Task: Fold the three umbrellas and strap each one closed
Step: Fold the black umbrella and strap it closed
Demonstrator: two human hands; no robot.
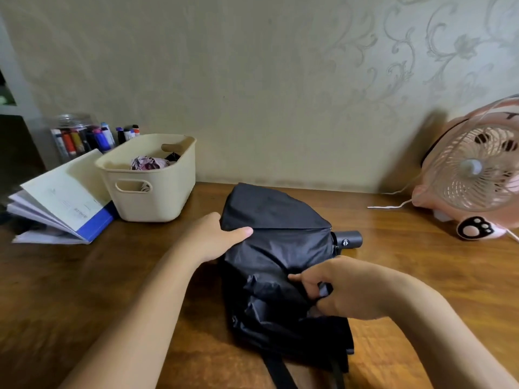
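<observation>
The right hand (334,287) pinches a fold of black cloth between thumb and curled fingers, near the middle of the umbrella (280,248). The left hand (222,237) grips the cloth's left edge, thumb lying flat on top and fingers hidden behind it.

The umbrella lies on the wooden table (84,290) between the two hands. Its shaft looks collapsed, with the short grey handle (348,241) sticking out to the right. The cloth is loose and rumpled, not rolled round the shaft, and no strap is fastened.

So the first umbrella seems to be mid-fold, with smoothing, wrapping and strapping left to do. No other umbrella is plainly in view. Crumpled pink and dark cloth sits in the cream basket (168,197), and I cannot tell what it is.
</observation>
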